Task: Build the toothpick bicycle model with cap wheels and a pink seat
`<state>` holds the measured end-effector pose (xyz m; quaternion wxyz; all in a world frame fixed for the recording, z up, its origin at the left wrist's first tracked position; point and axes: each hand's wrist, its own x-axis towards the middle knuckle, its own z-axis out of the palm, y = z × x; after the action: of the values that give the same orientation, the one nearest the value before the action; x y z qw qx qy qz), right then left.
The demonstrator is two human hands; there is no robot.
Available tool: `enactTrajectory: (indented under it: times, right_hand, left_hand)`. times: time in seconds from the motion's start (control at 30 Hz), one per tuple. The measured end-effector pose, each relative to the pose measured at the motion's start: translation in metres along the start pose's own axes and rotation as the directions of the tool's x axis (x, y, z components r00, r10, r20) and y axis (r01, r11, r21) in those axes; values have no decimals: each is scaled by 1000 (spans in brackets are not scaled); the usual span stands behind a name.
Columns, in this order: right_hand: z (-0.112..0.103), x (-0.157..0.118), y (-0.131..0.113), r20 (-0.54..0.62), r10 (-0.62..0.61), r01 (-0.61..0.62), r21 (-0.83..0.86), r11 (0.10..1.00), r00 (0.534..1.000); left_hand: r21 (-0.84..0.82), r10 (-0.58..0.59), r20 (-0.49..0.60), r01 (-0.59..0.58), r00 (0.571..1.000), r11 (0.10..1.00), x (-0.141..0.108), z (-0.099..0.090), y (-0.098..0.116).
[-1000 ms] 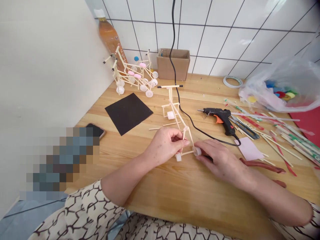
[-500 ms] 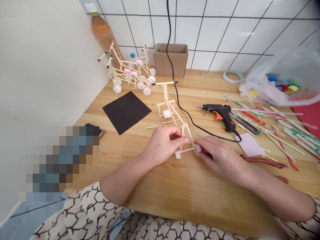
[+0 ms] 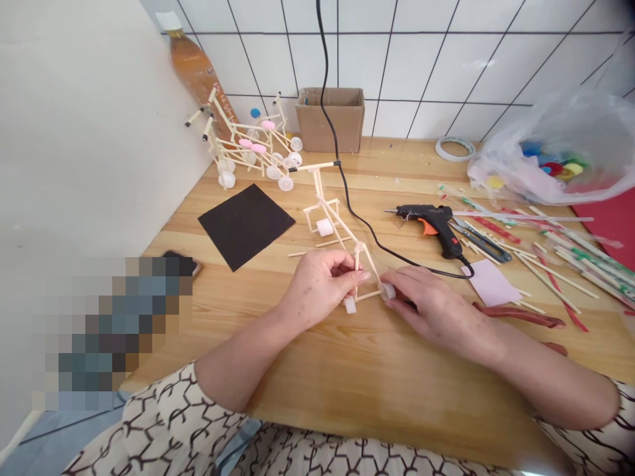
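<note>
Beyond the surface (image 3: 347,383)'s front edge, the left hand (image 3: 315,287)'s grip pinches the stick frame (image 3: 358,247), the right hand (image 3: 439,307)'s its white wheel (image 3: 388,291). Farther, a black sheet (image 3: 247,227) lies toward the left edge; a cardboard box (image 3: 331,129) stands at the back edge.

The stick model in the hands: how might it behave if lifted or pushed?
The stick model is probably light, being a thin open frame, and its slim joints could snap. Pushed, it may roll on its round white caps.
</note>
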<state>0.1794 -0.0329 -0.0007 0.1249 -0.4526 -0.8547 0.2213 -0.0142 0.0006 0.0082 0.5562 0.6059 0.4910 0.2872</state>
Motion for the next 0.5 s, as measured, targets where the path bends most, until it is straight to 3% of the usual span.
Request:
enactTrajectory:
  times: [0.5]
  right_hand:
    - [2, 0, 2, -8, 5, -5, -6, 1000, 1000]
  left_hand:
    - [-1, -4, 11, 4, 1000, 1000, -1, 1, 1]
